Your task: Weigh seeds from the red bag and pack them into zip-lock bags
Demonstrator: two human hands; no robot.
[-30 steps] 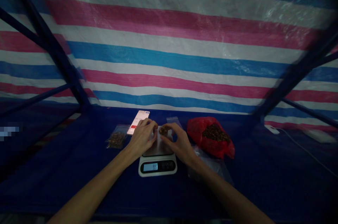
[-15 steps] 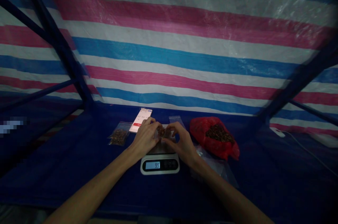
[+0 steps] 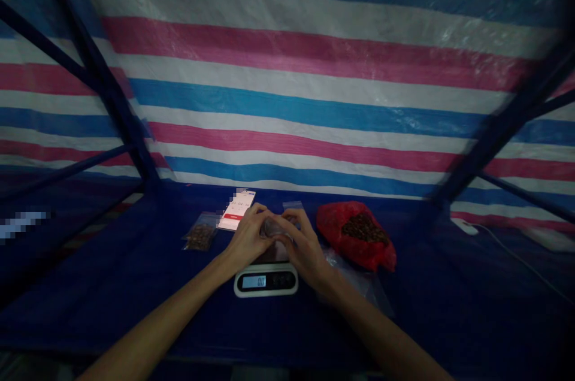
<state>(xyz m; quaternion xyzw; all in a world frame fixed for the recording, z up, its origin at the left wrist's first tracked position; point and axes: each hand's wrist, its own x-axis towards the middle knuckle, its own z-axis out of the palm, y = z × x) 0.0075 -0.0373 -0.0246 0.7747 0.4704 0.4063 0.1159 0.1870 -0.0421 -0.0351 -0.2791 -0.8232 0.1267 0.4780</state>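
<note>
My left hand and my right hand meet above a small digital scale. Between their fingertips is a small clear plastic bag, gripped from both sides; its contents are mostly hidden by my fingers. The scale's display reads 0.0, and its plate is partly covered by my hands. To the right lies an open red plastic bag of brown seed-like pieces. Left of my hands rests a clear bag of brown pieces.
A lit phone lies behind my left hand. Flat clear plastic bags spread under my right forearm, and another clear bag lies behind my hands. Blue metal posts flank the blue surface. A white cable runs at right.
The scale's display has gone from about 9.9 to 0.0. My hands have come closer together around the small bag. The camera view has tilted slightly up.
</note>
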